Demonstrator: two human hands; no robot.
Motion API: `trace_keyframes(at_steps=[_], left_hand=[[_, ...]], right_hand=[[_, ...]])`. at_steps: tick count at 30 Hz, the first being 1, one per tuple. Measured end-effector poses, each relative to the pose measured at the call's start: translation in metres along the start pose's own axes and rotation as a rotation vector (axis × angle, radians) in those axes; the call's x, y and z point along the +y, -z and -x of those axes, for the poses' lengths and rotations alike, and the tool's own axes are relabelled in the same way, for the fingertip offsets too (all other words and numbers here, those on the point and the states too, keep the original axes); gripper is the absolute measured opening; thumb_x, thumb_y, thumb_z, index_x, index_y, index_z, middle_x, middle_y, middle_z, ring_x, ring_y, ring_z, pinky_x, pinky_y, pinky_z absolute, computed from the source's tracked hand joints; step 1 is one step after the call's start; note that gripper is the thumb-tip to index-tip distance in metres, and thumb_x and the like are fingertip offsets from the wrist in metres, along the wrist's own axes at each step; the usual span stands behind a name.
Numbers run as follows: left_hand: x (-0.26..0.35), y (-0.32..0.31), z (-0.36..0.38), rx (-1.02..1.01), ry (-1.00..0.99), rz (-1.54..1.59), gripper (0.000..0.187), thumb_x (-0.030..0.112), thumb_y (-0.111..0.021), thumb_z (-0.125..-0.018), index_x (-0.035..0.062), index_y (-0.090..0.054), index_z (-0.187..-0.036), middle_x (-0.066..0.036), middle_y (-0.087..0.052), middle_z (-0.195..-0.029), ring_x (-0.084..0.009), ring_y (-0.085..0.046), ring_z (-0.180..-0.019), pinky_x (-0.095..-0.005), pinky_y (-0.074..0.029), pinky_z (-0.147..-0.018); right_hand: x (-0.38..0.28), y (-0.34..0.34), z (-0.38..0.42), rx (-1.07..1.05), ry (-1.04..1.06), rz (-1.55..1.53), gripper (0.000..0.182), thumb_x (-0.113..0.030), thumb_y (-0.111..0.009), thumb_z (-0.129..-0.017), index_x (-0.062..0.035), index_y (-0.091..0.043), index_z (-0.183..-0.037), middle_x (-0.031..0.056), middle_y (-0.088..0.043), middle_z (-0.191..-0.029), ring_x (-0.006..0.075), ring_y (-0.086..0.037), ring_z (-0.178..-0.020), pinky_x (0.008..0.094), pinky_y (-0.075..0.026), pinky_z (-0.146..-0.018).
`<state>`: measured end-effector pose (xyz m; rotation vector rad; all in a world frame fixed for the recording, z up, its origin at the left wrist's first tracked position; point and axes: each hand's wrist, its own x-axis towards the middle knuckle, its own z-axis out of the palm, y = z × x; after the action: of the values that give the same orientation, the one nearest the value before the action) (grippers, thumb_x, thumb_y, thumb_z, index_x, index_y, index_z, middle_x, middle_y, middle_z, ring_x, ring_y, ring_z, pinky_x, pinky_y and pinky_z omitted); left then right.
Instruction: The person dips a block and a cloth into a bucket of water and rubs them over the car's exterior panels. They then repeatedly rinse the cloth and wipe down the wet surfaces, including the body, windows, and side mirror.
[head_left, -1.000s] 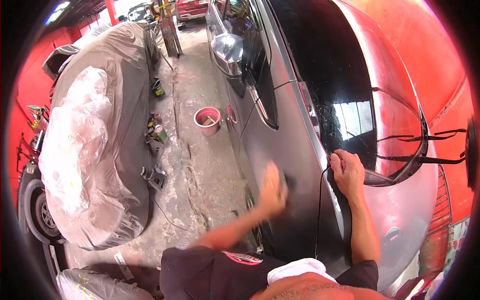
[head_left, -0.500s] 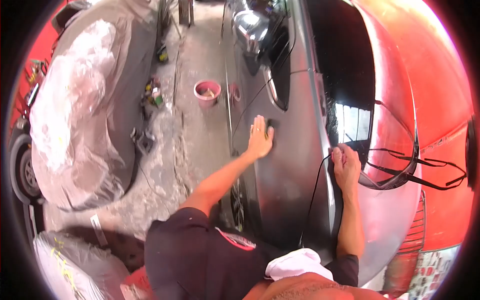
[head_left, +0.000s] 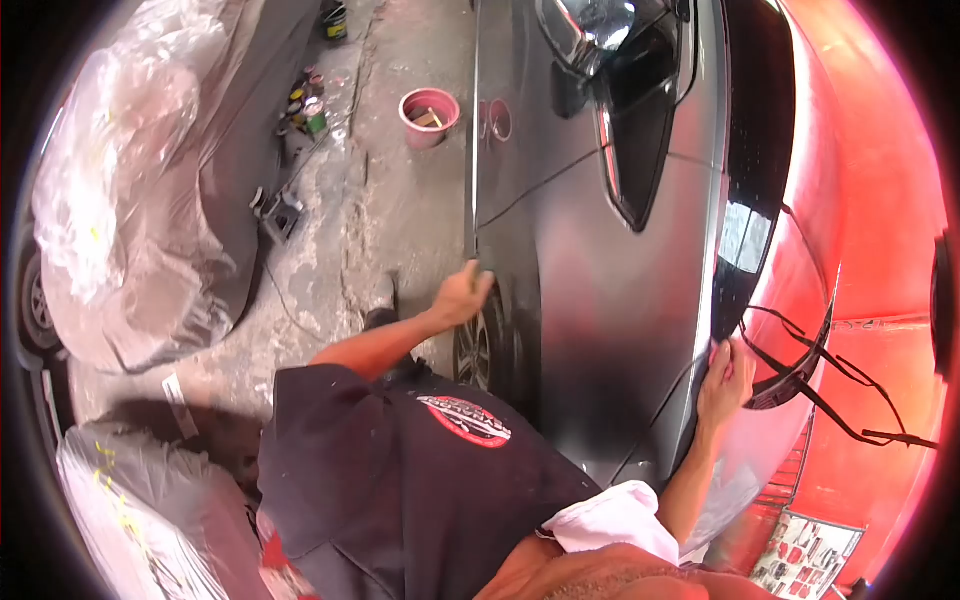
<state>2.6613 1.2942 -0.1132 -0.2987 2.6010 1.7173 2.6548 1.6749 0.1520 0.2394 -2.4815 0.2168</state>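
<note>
My left hand (head_left: 463, 296) is off the car, above the front of the wheel (head_left: 478, 350). Its fingers are curled closed, and a small thing may sit in the grip, too hidden to name. Beside it runs the dull grey side panel (head_left: 600, 300) of the car, with a reddish sheen. My right hand (head_left: 728, 378) rests on the car's upper edge near the base of the dark windscreen (head_left: 760, 150), its fingers bent but loose. A thin dark seam line (head_left: 650, 425) runs across the panel below it. Raised wiper arms (head_left: 815, 375) stand to its right.
A pink bucket (head_left: 430, 118) with things inside stands on the stained floor. A plastic-covered vehicle (head_left: 130, 200) fills the left side. Small cans (head_left: 312, 112) lie beside it. A shiny mirror (head_left: 590, 30) juts out from the car. Red surfaces (head_left: 880, 250) lie to the right.
My left hand has lifted off the grey panel and moved left and down, its fingers closing from flat to curled. My right hand stays at the edge, and the view has shifted.
</note>
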Motion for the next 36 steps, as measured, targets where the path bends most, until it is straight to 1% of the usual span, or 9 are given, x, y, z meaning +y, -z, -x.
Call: trace_keyframes(at_steps=[8, 11, 13, 17, 22, 31, 33, 34, 36], left_hand=[[-0.175, 0.076, -0.14, 0.291, 0.589, 0.207, 0.047, 0.034, -0.064, -0.085, -0.0091, -0.064, -0.104, -0.023, -0.07, -0.098, -0.0347, -0.069, -0.089, -0.0443, -0.052, -0.079], [-0.17, 0.128, -0.199, 0.139, 0.632, 0.308, 0.041, 0.027, -0.065, -0.084, -0.0102, -0.065, -0.102, -0.02, -0.07, -0.094, -0.0303, -0.069, -0.085, -0.0433, -0.053, -0.071], [-0.193, 0.143, -0.261, 0.034, 0.698, 0.485, 0.034, 0.02, -0.065, -0.081, -0.01, -0.066, -0.098, -0.017, -0.068, -0.089, -0.0259, -0.067, -0.081, -0.0419, -0.053, -0.065], [-0.169, 0.164, -0.34, 0.193, 0.636, 0.642, 0.033, 0.019, -0.065, -0.08, -0.0107, -0.067, -0.096, -0.016, -0.067, -0.085, -0.0262, -0.066, -0.079, -0.0407, -0.052, -0.068], [-0.143, 0.175, -0.395, 0.449, 0.527, 0.172, 0.038, 0.018, -0.067, -0.079, -0.0062, -0.068, -0.107, -0.014, -0.069, -0.093, -0.0221, -0.066, -0.081, -0.039, -0.051, -0.069], [-0.173, 0.223, -0.485, 0.382, 0.331, 0.593, 0.04, 0.022, -0.065, -0.073, -0.0143, -0.065, -0.091, -0.016, -0.066, -0.082, -0.0202, -0.061, -0.073, -0.0416, -0.049, -0.063], [-0.21, 0.229, -0.552, 0.41, 0.51, 0.461, 0.046, 0.022, -0.066, -0.073, -0.0152, -0.065, -0.1, -0.021, -0.068, -0.088, -0.0233, -0.066, -0.08, -0.0416, -0.051, -0.066], [-0.16, 0.247, -0.553, 0.363, 0.561, 0.364, 0.045, 0.02, -0.065, -0.074, -0.0145, -0.065, -0.103, -0.021, -0.069, -0.09, -0.0256, -0.067, -0.084, -0.0407, -0.051, -0.07], [-0.219, 0.244, -0.617, 0.348, 0.577, 0.324, 0.045, 0.019, -0.064, -0.075, -0.0135, -0.064, -0.105, -0.02, -0.069, -0.091, -0.0262, -0.067, -0.084, -0.0411, -0.052, -0.071]], right_hand=[[-0.045, -0.002, -0.009, 0.075, -0.126, 0.425, 0.019, -0.018, -0.06, -0.096, -0.0016, -0.07, -0.099, 0.0139, -0.068, -0.082, 0.0271, -0.062, -0.078, 0.0386, -0.048, -0.068], [-0.125, -0.029, -0.029, 0.298, -0.412, 0.302, 0.02, -0.019, -0.06, -0.096, -0.0015, -0.07, -0.095, 0.014, -0.068, -0.082, 0.0244, -0.063, -0.073, 0.0369, -0.048, -0.064], [-0.199, -0.053, -0.057, 0.137, -0.727, -0.29, 0.026, -0.019, -0.06, -0.096, 0.0055, -0.066, -0.098, 0.0151, -0.065, -0.082, 0.0249, -0.064, -0.078, 0.0367, -0.05, -0.066], [-0.267, -0.167, -0.057, -0.198, -0.361, -0.419, 0.018, -0.026, -0.066, -0.089, -0.0088, -0.071, -0.093, 0.0101, -0.063, -0.075, 0.022, -0.061, -0.068, 0.0365, -0.049, -0.063], [-0.305, -0.254, -0.058, -0.541, -0.437, -0.563, 0.018, -0.028, -0.066, -0.087, -0.0116, -0.073, -0.092, 0.0116, -0.063, -0.07, 0.0266, -0.06, -0.067, 0.037, -0.049, -0.065], [-0.292, -0.348, -0.165, -0.519, -0.299, -0.636, 0.023, -0.022, -0.067, -0.089, -0.0027, -0.07, -0.102, 0.01, -0.067, -0.074, 0.0143, -0.061, -0.068, 0.0296, -0.049, -0.066], [-0.297, -0.358, -0.186, -0.601, -0.466, -0.755, 0.028, -0.031, -0.065, -0.09, -0.0062, -0.071, -0.102, 0.018, -0.069, -0.09, 0.0307, -0.068, -0.08, 0.037, -0.052, -0.072], [-0.303, -0.36, -0.199, -0.608, -0.496, -0.773, 0.03, -0.03, -0.065, -0.09, -0.0045, -0.071, -0.103, 0.0179, -0.07, -0.088, 0.0281, -0.068, -0.08, 0.0352, -0.052, -0.072], [-0.309, -0.381, -0.212, -0.623, -0.564, -0.749, 0.03, -0.03, -0.066, -0.09, -0.0037, -0.071, -0.104, 0.0185, -0.07, -0.088, 0.0266, -0.068, -0.08, 0.0346, -0.052, -0.072]])
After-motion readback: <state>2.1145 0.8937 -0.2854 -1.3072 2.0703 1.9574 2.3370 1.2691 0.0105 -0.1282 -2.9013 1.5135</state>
